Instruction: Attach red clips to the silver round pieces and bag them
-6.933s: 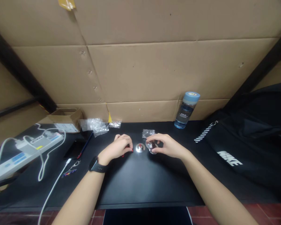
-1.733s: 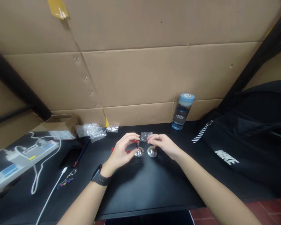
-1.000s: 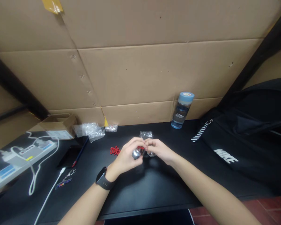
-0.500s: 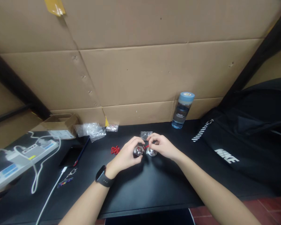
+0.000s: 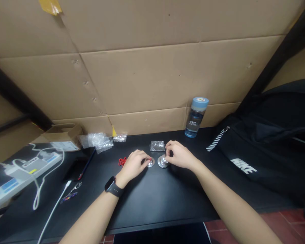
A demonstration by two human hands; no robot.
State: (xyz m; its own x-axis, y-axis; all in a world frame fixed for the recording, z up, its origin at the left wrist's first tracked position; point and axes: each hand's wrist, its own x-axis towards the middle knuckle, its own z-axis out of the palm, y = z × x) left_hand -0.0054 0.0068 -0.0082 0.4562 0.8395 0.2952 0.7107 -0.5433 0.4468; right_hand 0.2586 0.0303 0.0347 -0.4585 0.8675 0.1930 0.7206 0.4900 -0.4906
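Two shiny silver round metal pieces lie side by side on the black tabletop (image 5: 152, 196). My left hand (image 5: 136, 165), with a black watch on its wrist, reaches over the left metal piece (image 5: 150, 164). Its thumb and forefinger pinch a small red piece (image 5: 150, 158) above the disc. Beside the larger right metal piece (image 5: 162, 161) is my right hand (image 5: 180, 155), its fingers curled together at the disc's right edge. Whatever those fingertips hold, if anything, is hidden. A coiled red string (image 5: 121, 161) rests left of my left hand.
A clear plastic packet (image 5: 157, 146) lies behind the discs. Further back stand a water bottle (image 5: 196, 117) and crumpled plastic bags (image 5: 99, 141). A black backpack (image 5: 274, 145) fills the right side; a power strip (image 5: 27, 173), phone (image 5: 75, 169) and cardboard box (image 5: 63, 134) are left.
My hands have moved apart. The red strand that showed between the two metal pieces is no longer seen there, and the left piece now lies flatter. The view has shifted slightly.
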